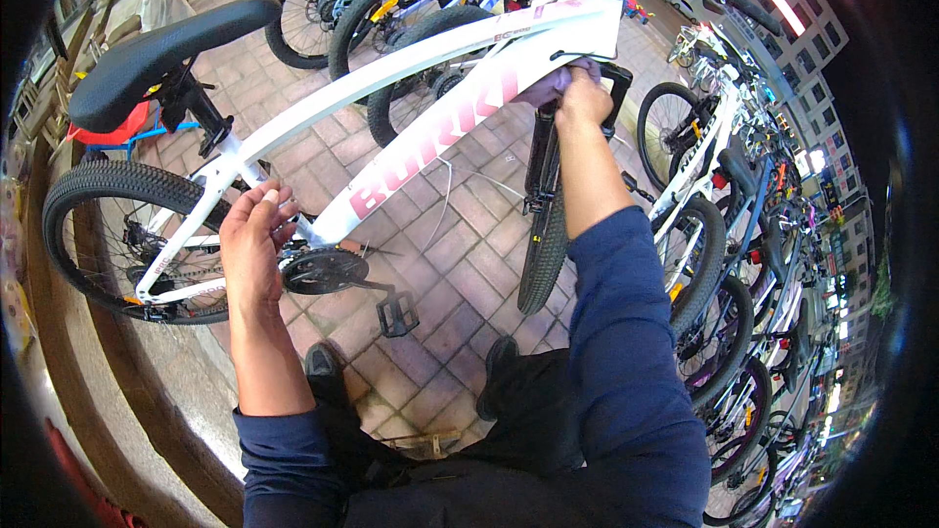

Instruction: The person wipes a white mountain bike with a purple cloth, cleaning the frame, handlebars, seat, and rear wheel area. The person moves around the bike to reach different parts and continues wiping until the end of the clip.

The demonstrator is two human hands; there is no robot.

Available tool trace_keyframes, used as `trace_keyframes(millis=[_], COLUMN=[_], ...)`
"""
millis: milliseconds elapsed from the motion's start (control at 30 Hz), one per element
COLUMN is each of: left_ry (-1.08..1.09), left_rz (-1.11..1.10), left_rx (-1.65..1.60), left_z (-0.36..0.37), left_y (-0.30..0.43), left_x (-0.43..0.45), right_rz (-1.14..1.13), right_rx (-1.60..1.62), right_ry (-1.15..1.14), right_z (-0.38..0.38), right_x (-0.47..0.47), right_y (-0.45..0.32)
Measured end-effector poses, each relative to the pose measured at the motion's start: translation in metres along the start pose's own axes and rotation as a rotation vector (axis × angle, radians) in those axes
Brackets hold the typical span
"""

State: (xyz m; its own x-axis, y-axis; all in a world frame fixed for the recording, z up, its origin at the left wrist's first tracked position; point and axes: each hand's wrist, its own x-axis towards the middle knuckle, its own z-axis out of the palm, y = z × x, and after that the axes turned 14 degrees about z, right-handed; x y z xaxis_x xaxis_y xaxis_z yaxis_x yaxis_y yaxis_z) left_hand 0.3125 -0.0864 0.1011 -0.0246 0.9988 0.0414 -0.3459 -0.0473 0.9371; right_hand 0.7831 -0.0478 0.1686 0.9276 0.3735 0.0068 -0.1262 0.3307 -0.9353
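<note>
A white bicycle frame [440,125] with pink lettering on its down tube stands across the view before me. My right hand [585,97] grips a light purple cloth [546,88] against the underside of the down tube, close to the head tube and black fork [541,150]. Part of the cloth is hidden behind the tube. My left hand [257,238] is beside the lower seat tube, above the black crankset [323,271]. Its fingers are loosely curled and apart, with nothing plainly seen in them. A black saddle [172,59] tops the seat post.
Several parked bicycles [697,235] line the right side, and more bicycles [396,7] stand behind the frame. Stone steps [147,411] run along the left. A thin whitish cable [447,194] and a small tool [356,246] lie on the brick paving [433,308].
</note>
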Motion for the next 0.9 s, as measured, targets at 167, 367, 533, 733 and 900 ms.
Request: trace_keyframes(millis=[167,367,533,733,900], left_ry=[-0.018,-0.005,0.008,-0.009,-0.04], left_rz=[-0.004,-0.005,0.006,-0.01,-0.024], left_rx=[0.004,-0.006,-0.01,-0.009,0.027], left_z=[0.0,0.003,-0.003,-0.003,0.006], left_y=[0.002,0.006,0.008,0.005,-0.001], left_x=[0.002,-0.001,0.001,0.0,-0.004], right_rz=[-0.036,0.025,0.091,-0.305,-0.527], right_rx=[0.162,0.248,0.186,0.109,-0.112], right_ry=[0.21,0.042,0.16,0.141,-0.306], right_z=[-0.013,0.025,0.018,-0.012,0.029], right_x=[0.007,-0.01,0.004,-0.012,-0.012], right_y=[-0.014,0.015,0.005,-0.074,-0.151])
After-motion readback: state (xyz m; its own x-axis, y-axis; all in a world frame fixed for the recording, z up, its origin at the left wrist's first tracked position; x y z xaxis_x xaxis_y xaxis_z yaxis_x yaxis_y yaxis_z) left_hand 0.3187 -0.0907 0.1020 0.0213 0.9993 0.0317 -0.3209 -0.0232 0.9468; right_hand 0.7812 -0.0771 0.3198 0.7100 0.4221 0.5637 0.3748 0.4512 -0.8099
